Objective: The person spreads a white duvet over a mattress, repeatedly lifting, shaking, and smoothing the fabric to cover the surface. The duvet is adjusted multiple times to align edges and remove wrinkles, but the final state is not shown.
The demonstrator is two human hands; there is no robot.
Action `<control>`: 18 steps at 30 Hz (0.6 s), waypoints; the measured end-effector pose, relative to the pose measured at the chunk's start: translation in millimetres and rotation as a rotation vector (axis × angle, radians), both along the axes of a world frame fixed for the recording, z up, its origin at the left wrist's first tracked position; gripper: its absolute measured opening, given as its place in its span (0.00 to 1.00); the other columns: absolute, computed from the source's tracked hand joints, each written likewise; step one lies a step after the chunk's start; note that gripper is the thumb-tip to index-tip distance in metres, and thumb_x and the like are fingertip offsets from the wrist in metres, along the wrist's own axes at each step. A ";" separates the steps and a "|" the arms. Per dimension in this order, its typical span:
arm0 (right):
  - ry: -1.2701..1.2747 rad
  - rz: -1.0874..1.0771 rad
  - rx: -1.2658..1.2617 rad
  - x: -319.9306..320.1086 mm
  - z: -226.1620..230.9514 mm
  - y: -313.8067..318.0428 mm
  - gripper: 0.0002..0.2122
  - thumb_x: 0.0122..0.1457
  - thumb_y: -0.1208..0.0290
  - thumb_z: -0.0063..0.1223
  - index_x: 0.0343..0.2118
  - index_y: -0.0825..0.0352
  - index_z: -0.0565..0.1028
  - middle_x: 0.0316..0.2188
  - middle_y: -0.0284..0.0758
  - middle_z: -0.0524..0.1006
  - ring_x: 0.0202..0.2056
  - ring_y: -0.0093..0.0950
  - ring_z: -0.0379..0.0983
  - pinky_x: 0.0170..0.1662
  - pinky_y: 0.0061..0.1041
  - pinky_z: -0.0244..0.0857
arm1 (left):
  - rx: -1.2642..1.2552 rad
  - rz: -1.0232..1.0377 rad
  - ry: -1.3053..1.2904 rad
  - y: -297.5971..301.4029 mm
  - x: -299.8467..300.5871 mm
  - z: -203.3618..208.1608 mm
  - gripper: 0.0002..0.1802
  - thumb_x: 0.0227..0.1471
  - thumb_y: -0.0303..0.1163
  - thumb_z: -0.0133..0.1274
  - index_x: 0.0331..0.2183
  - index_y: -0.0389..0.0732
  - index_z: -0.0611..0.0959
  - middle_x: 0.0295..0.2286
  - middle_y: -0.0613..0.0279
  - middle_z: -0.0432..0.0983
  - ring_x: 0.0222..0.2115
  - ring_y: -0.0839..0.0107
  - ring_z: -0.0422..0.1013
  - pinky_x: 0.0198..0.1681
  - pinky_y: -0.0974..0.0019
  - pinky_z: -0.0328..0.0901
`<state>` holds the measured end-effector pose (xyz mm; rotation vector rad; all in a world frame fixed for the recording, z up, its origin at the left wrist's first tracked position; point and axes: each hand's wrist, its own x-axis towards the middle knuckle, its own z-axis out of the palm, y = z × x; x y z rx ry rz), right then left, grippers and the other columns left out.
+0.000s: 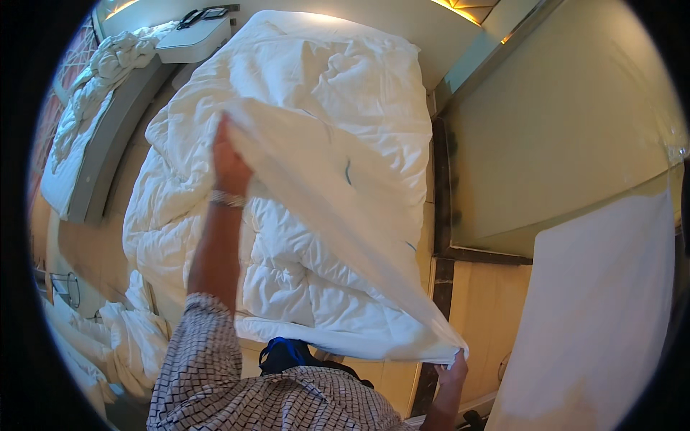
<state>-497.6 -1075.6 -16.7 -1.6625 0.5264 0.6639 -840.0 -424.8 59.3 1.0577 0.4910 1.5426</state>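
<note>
A white bed sheet [323, 172] is stretched at a slant above the bed, with small blue-green marks on it. My left hand [231, 158], arm reaching far forward, is closed on its far left corner. Low on the right, my right hand [453, 372] pinches another corner near the foot of the bed. Beneath the sheet, a puffy white duvet [287, 266] lies rumpled over the bed. The sheet covers part of the duvet's right half.
At the far left, a second narrow bed [108, 144] carries bunched bedding beside a white nightstand [194, 42] with a phone. Crumpled white linen [129, 323] lies at lower left. A glass partition [560, 136] stands on the right, with a white cloth [589, 309] hanging before it.
</note>
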 end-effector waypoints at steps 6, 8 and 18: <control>-0.111 0.069 0.297 31.0 52.2 78.6 0.21 0.69 0.50 0.43 0.57 0.59 0.71 0.52 0.35 0.76 0.53 0.38 0.71 0.52 0.48 0.67 | 0.271 0.346 0.943 -55.2 -188.7 -53.7 0.27 0.59 0.30 0.49 0.57 0.31 0.67 0.50 0.51 0.72 0.50 0.63 0.68 0.56 0.60 0.62; -0.099 0.184 0.426 43.8 68.9 130.5 0.20 0.70 0.52 0.41 0.57 0.59 0.70 0.52 0.34 0.76 0.54 0.36 0.71 0.53 0.44 0.67 | -0.569 0.253 0.524 -112.4 -255.8 -150.6 0.21 0.60 0.40 0.49 0.49 0.36 0.72 0.39 0.57 0.74 0.38 0.67 0.70 0.43 0.65 0.65; -0.152 0.577 0.948 44.1 310.0 369.4 0.11 0.65 0.58 0.55 0.45 0.58 0.76 0.41 0.26 0.79 0.40 0.20 0.72 0.39 0.24 0.68 | -0.943 0.581 0.068 -368.8 -143.3 -121.6 0.22 0.64 0.48 0.48 0.20 0.52 0.66 0.14 0.74 0.60 0.12 0.80 0.58 0.13 0.73 0.50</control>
